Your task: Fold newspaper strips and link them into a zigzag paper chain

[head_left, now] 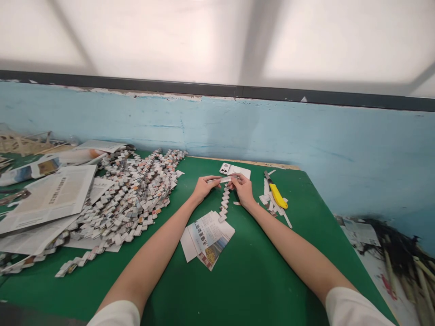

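A narrow paper strip (225, 179) is stretched between my two hands above the green table (265, 280). My left hand (204, 186) pinches its left end. The fingers of my right hand (243, 186) are closed on the right part of the strip, close to the top of a folded paper zigzag chain (224, 204). This chain hangs or lies toward me, its lower end on cut newspaper sheets (207, 235). Just behind my hands lies a white phone (242, 171), partly covered by my right fingers.
A large pile of folded paper chains (132, 199) and newspaper sheets (57, 194) covers the table's left side. On the right, a yellow-handled cutter (278, 196) lies on paper strips (284, 216). A blue wall (306, 136) stands behind; sticks and debris (397, 267) lie beyond the right edge.
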Demonstrator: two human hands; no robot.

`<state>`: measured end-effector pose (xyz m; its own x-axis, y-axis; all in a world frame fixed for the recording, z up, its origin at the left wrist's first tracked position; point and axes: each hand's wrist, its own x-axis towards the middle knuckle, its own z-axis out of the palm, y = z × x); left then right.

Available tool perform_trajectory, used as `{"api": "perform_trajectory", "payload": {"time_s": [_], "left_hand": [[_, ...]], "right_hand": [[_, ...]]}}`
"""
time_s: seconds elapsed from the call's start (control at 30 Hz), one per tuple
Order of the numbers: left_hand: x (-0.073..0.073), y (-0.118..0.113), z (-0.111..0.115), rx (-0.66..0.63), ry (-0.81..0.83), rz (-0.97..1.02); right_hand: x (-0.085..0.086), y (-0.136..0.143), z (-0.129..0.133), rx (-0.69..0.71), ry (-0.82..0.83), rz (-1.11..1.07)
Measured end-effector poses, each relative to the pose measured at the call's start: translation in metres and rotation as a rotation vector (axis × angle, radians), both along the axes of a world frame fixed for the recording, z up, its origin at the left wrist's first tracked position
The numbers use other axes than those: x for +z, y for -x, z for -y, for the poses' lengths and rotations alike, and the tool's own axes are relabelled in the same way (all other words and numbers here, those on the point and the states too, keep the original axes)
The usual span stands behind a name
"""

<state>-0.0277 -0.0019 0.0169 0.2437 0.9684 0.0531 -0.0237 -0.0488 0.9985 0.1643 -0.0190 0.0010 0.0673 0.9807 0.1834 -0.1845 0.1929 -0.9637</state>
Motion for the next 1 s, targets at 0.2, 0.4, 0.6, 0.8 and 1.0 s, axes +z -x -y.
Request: {"api": "perform_trajectory", "payload": {"time_s": [0.2,0.4,0.6,0.8,1.0], "left_hand": [[0.0013,0.0019,-0.0004,-0.023,0.005,0.045],[-0.0009,0.0042,-0.0013,-0.066,-0.021,0.061],[0.0017,0.0038,0.0011,-0.18,-0.064,0.046],[-0.0048,-0.0017,-0.0034,-0.196,-0.031,-0.075],[-0.0029,-0.002,-0.0022,-0.247,-0.054,-0.127]], "right_hand": [[0.0009,-0.0007,0.0003,0.024,0.008,-0.066],[0.0016,-0.0014,-0.0033,-0.015,0.048,-0.068],[-0.001,-0.0024,-0.0045,-0.042,0.026,-0.096],[-0.0028,-0.0022,-0.0032,-0.045,-0.011,-0.019],[-0.0038,-0.0031,-0.0029,-0.042,-0.025,-0.008]]}}
